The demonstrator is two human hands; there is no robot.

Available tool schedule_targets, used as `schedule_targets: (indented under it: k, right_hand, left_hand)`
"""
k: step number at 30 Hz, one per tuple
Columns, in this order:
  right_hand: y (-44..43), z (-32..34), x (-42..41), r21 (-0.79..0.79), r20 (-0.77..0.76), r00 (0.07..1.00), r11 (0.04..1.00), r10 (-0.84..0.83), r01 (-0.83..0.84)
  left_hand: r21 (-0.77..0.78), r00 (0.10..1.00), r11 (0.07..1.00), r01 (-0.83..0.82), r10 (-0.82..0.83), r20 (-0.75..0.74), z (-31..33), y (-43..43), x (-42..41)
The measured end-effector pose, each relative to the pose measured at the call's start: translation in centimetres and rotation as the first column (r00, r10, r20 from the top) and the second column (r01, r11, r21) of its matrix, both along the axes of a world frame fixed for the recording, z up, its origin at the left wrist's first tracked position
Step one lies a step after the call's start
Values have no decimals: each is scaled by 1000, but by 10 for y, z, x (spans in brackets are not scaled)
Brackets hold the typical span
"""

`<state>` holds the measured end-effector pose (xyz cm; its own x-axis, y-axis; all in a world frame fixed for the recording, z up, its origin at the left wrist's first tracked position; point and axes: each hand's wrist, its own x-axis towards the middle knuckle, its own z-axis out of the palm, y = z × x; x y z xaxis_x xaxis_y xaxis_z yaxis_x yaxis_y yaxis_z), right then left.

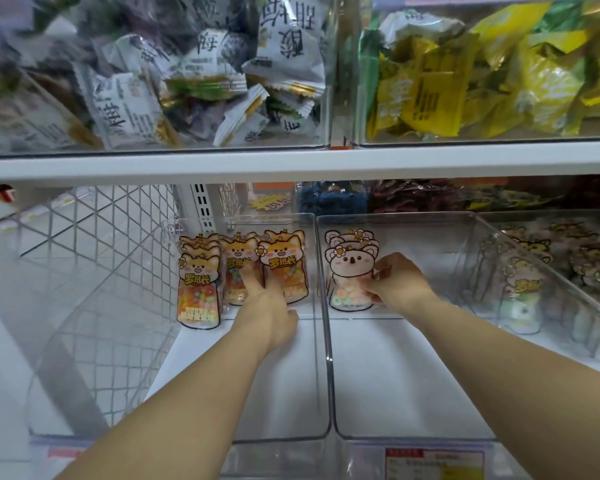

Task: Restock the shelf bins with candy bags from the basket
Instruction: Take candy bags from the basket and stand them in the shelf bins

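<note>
Head view puts me over two clear bins on the lower shelf: the left bin with orange fox candy bags standing at its back, the right bin with pink koala bags. I judge I'm placing and straightening; the basket is out of sight. Both forearms reach deep in. My right hand pinches the front koala bag's edge; my left hand is spread, fingers pressing the fox bags upright, gripping nothing. Next, I'd release gently so nothing topples.

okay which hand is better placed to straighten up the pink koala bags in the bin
Right. The right hand already grips the pink koala bags in their bin, while the left hand is on the orange dog bags next door.
</note>
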<state>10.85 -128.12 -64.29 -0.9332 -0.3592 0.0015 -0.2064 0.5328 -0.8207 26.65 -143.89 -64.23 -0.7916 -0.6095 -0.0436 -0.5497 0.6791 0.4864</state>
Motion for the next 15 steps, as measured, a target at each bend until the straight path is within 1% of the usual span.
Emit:
schedule_targets:
  k: [3, 6, 8, 12, 15]
  right_hand:
    - [3, 5, 6, 35, -19, 999, 999, 43, -42]
    - [20, 21, 17, 132, 16, 978, 969, 208, -208]
    - [36, 29, 24, 142, 27, 966, 956, 257, -258]
    - [61, 35, 39, 58, -41, 989, 989, 142, -139]
    - [59, 38, 46, 18, -105, 993, 998, 62, -61]
  left_hand:
    - [8, 1000, 1000, 4, -4, -3, 1, 1, 1]
    - [6, 1000, 1000, 8, -8, -3, 1, 2, 1]
    - [8, 1000, 1000, 5, -5, 13, 2, 2, 1]
    - [6, 1000, 1000, -2, 1, 27, 4, 4, 0]
    - [3, 999, 1000, -1, 1, 34, 4, 4, 0]
